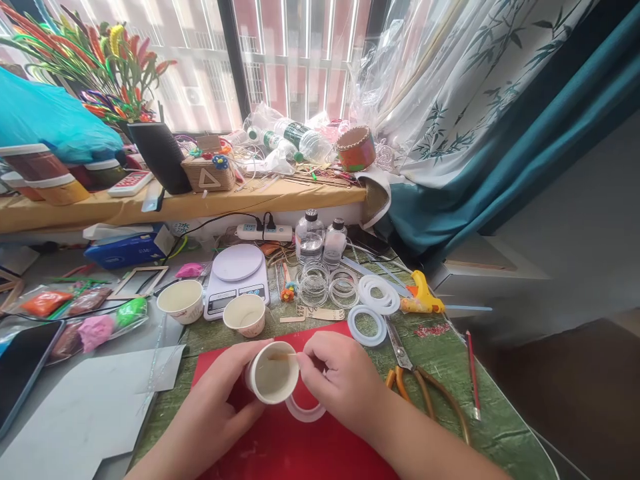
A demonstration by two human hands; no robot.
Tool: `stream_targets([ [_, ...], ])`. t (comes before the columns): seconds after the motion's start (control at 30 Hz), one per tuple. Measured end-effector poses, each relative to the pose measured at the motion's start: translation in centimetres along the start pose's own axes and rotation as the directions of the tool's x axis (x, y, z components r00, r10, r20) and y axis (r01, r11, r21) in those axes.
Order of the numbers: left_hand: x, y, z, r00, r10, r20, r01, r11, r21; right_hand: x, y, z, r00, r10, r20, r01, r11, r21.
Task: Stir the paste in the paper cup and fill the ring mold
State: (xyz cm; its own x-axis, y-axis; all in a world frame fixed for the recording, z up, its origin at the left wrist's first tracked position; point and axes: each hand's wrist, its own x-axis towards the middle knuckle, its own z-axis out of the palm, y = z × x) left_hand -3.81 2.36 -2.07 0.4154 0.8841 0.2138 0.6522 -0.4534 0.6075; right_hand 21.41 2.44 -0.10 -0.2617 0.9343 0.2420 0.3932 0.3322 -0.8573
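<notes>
Left hand (pixel 210 393): curled closed around a white paper cup (pixel 273 373), gripping it tilted on its side
Right hand (pixel 340 380): closed in a pinch on a thin wooden stick (pixel 283 357), tip inside the cup
Cup position: above a red mat (pixel 300 453), touching a translucent ring (pixel 306 415)
Farther ahead: digital kitchen scale (pixel 236 280), two more paper cups (pixel 244 315)

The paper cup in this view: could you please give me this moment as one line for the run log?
left hand: holds paper cup | right hand: holds wooden stick inside cup | below: white ring on red mat
</notes>
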Motion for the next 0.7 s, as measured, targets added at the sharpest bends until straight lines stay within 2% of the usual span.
stream_targets([
  [0.2, -0.1, 0.1, 0.0, 1.000, -0.004, 0.003, 0.004, 1.000, -0.016, -0.1, 0.3, -0.2, 0.995, -0.081, -0.061, 0.079, 0.996, -0.027],
  [0.37, -0.1, 0.0, 0.0, 1.000, -0.013, -0.004, 0.013, 1.000, -0.013, -0.1, 0.0, -0.3, 0.993, -0.116, -0.028, 0.111, 0.983, -0.149],
  [0.43, -0.1, -0.1, 0.0, 1.000, -0.007, -0.015, 0.006, 1.000, -0.016, -0.1, -0.2, -0.1, 0.999, -0.043, 0.009, 0.043, 0.994, -0.095],
  [0.5, -0.1, -0.1, 0.0, 1.000, -0.002, -0.019, 0.001, 1.000, -0.022, -0.1, -0.5, 0.1, 0.993, 0.096, 0.072, -0.100, 0.993, 0.063],
  [0.6, -0.1, 0.1, 0.0, 0.999, -0.032, -0.032, 0.031, 0.999, -0.043, -0.1, -0.7, 0.4, 0.951, 0.280, 0.132, -0.308, 0.897, 0.316],
  [0.67, -0.1, 0.3, 0.0, 0.997, -0.059, -0.045, 0.056, 0.997, -0.056, -0.1, -0.7, 0.4, 0.944, 0.313, 0.105, -0.329, 0.863, 0.384],
  [0.7, -0.1, 0.4, 0.0, 0.997, -0.065, -0.047, 0.063, 0.996, -0.060, -0.1, -0.6, 0.4, 0.955, 0.290, 0.069, -0.294, 0.879, 0.376],
])
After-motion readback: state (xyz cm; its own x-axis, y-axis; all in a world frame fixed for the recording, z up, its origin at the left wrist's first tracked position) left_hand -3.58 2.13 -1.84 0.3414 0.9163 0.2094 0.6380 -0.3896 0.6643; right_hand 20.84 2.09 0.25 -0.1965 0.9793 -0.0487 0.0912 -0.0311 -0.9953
